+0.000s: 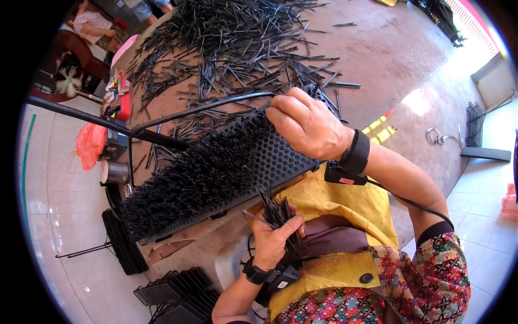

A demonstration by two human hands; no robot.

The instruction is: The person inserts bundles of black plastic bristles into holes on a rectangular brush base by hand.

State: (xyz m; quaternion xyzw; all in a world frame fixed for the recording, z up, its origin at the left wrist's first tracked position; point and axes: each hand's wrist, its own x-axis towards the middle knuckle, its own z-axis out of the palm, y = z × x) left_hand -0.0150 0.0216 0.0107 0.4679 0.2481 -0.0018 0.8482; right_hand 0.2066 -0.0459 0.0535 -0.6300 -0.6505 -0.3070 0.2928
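Note:
A long black board [283,162] full of round holes slants across the middle. Dense black tufts [194,181] of bristle-like strips cover its left part, and bare holes show toward the right. My left hand [271,244] is closed round a bundle of thin black strips [279,212] just below the board's near edge. A thin shiny rod-like piece [258,218] sticks out beside that hand's fingers. My right hand [308,121] is at the board's far right end, fingers curled down by its edge; what they grip, if anything, is hidden behind them.
A big heap of loose black strips [226,38] spreads over the brown table [377,48] beyond the board. A black metal bar frame [162,119] crosses at left, near a metal cup [115,173] and red plastic bag [90,144]. Black racks [175,286] stand low left. Another person [93,24] sits far left.

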